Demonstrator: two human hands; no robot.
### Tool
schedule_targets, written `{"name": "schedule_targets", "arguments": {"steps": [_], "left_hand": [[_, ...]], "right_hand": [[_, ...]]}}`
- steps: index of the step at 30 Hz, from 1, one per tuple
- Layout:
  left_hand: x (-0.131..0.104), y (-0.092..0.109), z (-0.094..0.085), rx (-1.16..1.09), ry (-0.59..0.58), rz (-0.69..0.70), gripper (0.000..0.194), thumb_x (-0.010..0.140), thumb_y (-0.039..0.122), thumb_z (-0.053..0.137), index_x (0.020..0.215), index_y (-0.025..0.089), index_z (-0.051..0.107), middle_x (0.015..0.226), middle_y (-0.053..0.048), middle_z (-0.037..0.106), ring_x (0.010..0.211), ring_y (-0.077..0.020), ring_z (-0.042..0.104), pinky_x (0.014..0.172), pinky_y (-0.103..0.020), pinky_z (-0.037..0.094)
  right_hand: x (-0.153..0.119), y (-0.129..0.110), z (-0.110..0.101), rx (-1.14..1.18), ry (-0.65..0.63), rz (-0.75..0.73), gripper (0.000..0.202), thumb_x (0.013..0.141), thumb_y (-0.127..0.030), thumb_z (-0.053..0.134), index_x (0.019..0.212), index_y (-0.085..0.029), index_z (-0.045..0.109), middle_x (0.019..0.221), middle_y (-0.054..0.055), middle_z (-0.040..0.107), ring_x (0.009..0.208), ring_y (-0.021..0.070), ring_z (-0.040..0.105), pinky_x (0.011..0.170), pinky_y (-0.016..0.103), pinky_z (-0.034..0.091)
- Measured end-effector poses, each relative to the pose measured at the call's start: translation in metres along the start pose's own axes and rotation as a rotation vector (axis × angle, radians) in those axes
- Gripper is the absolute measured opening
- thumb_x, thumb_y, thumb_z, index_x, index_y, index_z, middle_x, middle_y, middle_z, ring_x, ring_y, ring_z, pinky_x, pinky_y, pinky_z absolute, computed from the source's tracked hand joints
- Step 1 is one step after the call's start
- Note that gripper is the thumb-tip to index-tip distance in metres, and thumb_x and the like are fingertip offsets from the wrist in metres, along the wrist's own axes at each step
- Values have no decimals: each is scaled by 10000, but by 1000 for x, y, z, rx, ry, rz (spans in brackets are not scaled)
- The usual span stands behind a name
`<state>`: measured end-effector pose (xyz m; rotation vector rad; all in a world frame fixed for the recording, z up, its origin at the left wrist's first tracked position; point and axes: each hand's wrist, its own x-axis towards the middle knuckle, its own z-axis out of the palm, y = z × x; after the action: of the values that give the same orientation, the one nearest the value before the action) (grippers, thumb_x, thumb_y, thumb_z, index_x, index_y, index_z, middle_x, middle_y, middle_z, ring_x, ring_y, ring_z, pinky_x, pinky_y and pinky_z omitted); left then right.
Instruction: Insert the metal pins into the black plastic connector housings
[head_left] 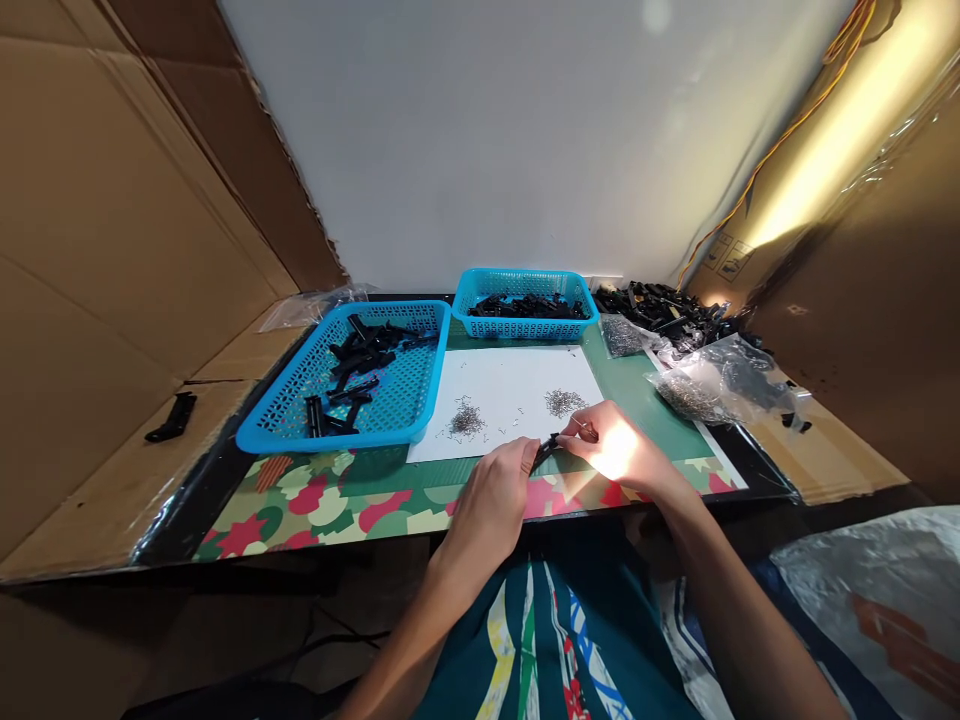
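Cardboard panels [97,200] and a white wall [487,130] enclose the desk [180,520], which carries a green mat [630,385] with a patterned strip [315,505] along its front.

Work position: the black part [546,450] is between both hands, at the near edge of the white sheet [502,380]. The left hand [491,495] pinches its near end between thumb and fingers. The right hand [611,450] brings thumb and index finger together at the other end; whether they grip a small metal piece cannot be told.

Step in hand, as judged: fine handling at the end of the part. The next move calls for a steady left grip and close alignment of the right fingertips.

Supply: two piles of small metal pieces, left [466,420] and right [562,403], lie on the sheet. Black parts occupy the left basket [337,443] and the rear basket [525,328]. A heap of black parts [660,312] and clear bags [690,395] are at the right.

Caution: the right pile lies just beyond the right hand, so a careless sweep could scatter it. Glare on that hand may hinder viewing.
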<state>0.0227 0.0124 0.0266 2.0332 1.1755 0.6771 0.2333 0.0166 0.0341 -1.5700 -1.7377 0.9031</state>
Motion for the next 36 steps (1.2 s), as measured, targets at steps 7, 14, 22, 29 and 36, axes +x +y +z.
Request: {"name": "schedule_targets", "arguments": {"steps": [7,14,22,29,36], "left_hand": [[-1,1,-1,-10,0,-16,459,1147,412,283,915,217,628,831,-19,655,754,-198,555,675,-313,312],[-3,1,0,4,-3,25,442,1156,384,266,945,217,617,902,-26,671,817,-207,589,721,-320,362],[-7,-6,4,40,-16,119,326,1144,253,302,1004,224,595,980,-30,679,936,-215,623,805,-327,418],[-8,-6,4,91,-4,174,281,1129,213,324,979,221,562,959,-35,672,914,-220,620,785,-328,418],[-6,-9,8,82,26,139,313,1138,256,329,1011,218,613,981,-39,699,940,-228,640,782,-333,423]], "right_hand": [[-15,-6,-20,-122,-93,-45,266,969,-345,590,937,-175,792,632,-16,568,614,154,511,566,274,383],[-17,-7,-23,-152,159,-236,337,1053,-286,461,1062,-232,793,1139,108,721,1046,262,700,955,391,537],[-13,-6,4,-212,185,-46,285,1000,-400,575,807,-212,667,655,-1,622,606,173,546,593,296,388],[-10,-4,10,-253,141,-40,241,949,-335,573,760,-206,651,615,-19,570,576,144,469,575,282,334],[-9,2,10,-255,147,-208,250,781,-134,541,569,-212,433,590,-42,399,588,126,334,564,296,243]]}}
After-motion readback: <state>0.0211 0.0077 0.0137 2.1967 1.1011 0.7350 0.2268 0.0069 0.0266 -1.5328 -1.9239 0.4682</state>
